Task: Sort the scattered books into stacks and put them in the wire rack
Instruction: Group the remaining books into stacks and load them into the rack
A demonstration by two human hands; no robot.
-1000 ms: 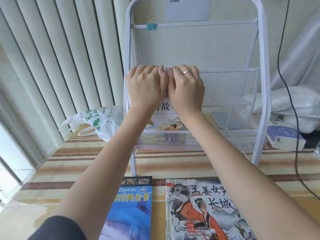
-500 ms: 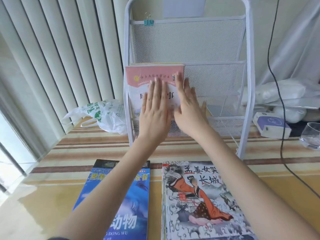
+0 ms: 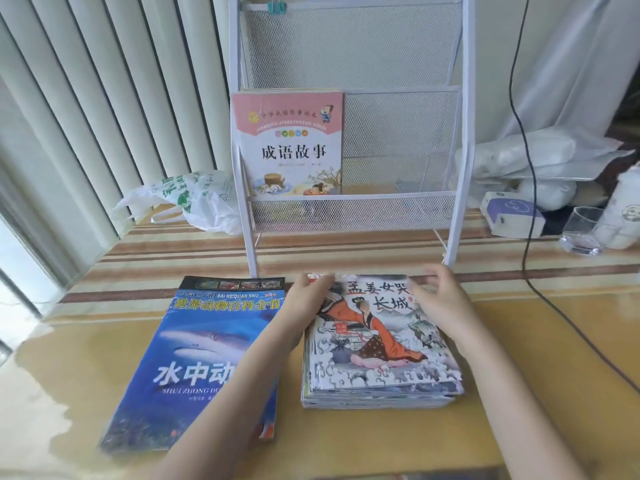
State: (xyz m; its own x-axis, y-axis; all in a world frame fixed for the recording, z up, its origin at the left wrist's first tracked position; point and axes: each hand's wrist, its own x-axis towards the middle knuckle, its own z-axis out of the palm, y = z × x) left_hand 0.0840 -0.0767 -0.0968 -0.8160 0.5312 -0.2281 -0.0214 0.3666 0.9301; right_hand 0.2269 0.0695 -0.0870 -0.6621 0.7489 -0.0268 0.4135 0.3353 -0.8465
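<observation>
A white wire rack (image 3: 460,140) stands at the back of the table. A pink-covered book stack (image 3: 289,143) leans upright in the left half of its lower shelf. On the table in front lies a stack of thin picture books (image 3: 377,355) with a figure in an orange robe on the top cover. My left hand (image 3: 304,303) touches the stack's far left corner with fingers apart. My right hand (image 3: 440,296) hovers over its far right corner, fingers curled and apart. A blue book with a shark (image 3: 204,358) lies to the left, partly under my left forearm.
A white and green plastic bag (image 3: 187,199) lies left of the rack. At the right are a purple and white box (image 3: 512,216), a glass (image 3: 581,233), white bags and a black cable (image 3: 526,188) running down across the table. Vertical blinds hang at the left.
Both hands let go of the pink books in the rack's lower shelf and came back down to the far corners of the picture-book stack. The camera tilted downward.
</observation>
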